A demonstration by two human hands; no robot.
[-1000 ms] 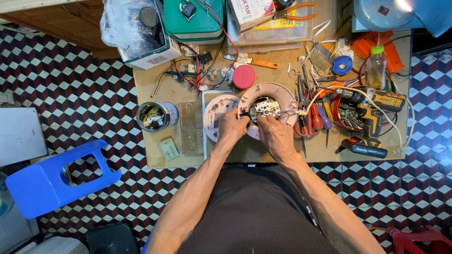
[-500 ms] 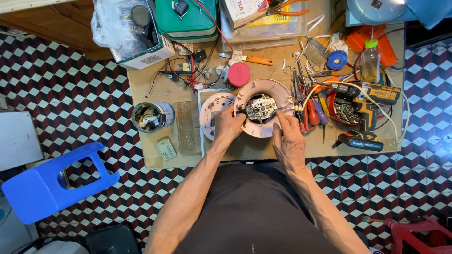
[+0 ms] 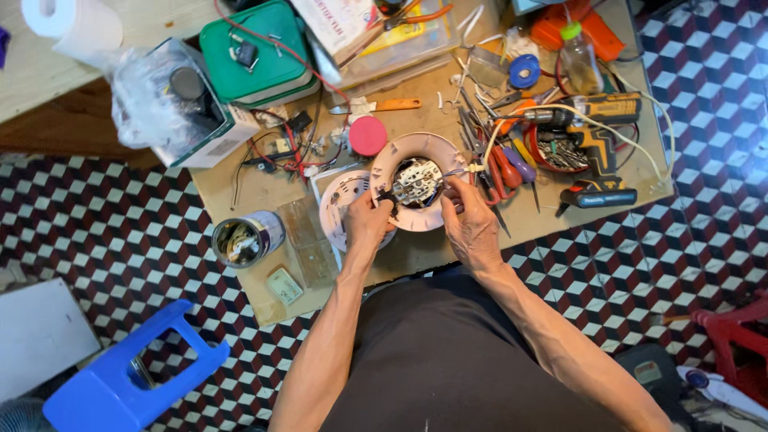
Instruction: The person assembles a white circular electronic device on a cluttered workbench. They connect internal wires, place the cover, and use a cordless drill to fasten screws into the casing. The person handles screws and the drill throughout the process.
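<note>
The left hand (image 3: pixel 366 218) is pinching a small dark part at the rim of the round pinkish appliance housing (image 3: pixel 418 182), which is lying at the front middle of the cluttered wooden tabletop (image 3: pixel 248 188). The right hand (image 3: pixel 470 222) is closing its fingertips on thin wires at the housing's right edge. Steadying the smooth plastic ring while keeping the wires slack looks wise. A glossy red cap (image 3: pixel 368 135) is sitting just behind, and a yellow-black drill (image 3: pixel 596 128) to the right.
</note>
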